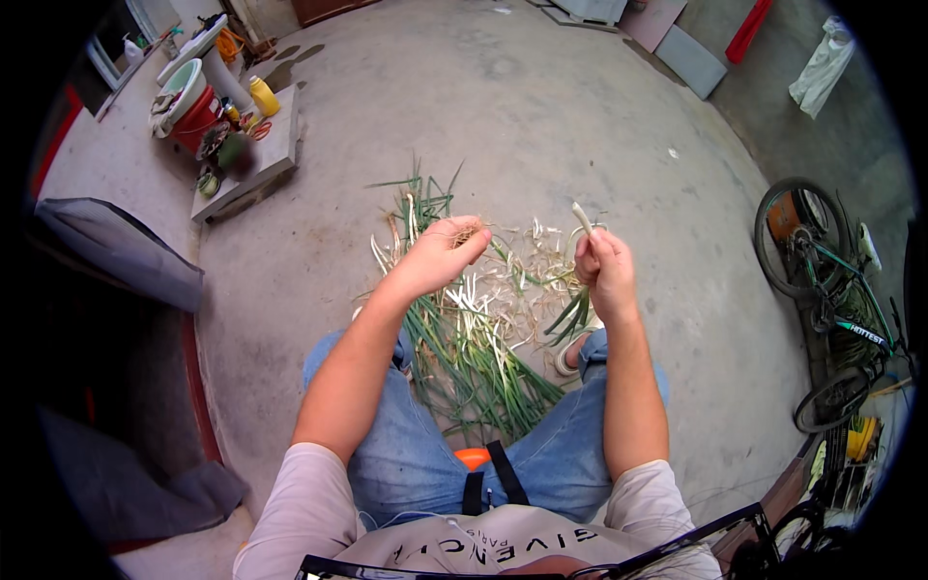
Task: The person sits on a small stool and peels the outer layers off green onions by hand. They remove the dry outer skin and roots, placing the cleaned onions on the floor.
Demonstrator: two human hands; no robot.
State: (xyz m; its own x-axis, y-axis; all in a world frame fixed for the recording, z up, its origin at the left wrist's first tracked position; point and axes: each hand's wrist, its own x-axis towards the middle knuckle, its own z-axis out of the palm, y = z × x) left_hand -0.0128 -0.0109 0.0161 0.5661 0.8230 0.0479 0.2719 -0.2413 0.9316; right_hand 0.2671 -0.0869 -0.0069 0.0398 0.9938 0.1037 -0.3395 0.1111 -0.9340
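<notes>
My left hand [458, 250] is closed on a tuft of brown, stringy roots. In my right hand [606, 268] is a green onion [582, 216]; its white end points up, and green leaves hang below the fist. The hands are apart. Between my legs a pile of green onions [478, 348] lies on the concrete floor, white ends towards the far side. More onions with roots [417, 203] lie beyond my left hand. Peeled skins and root scraps [533, 268] are scattered between and below the hands.
A low concrete slab [279, 148] at the upper left bears a red bucket [196, 119], a yellow bottle [264, 97] and potted plants. Bicycles [834, 290] lean along the right wall. A grey curtain [123, 239] hangs at a doorway on the left. My jeans-clad knees flank the onion pile.
</notes>
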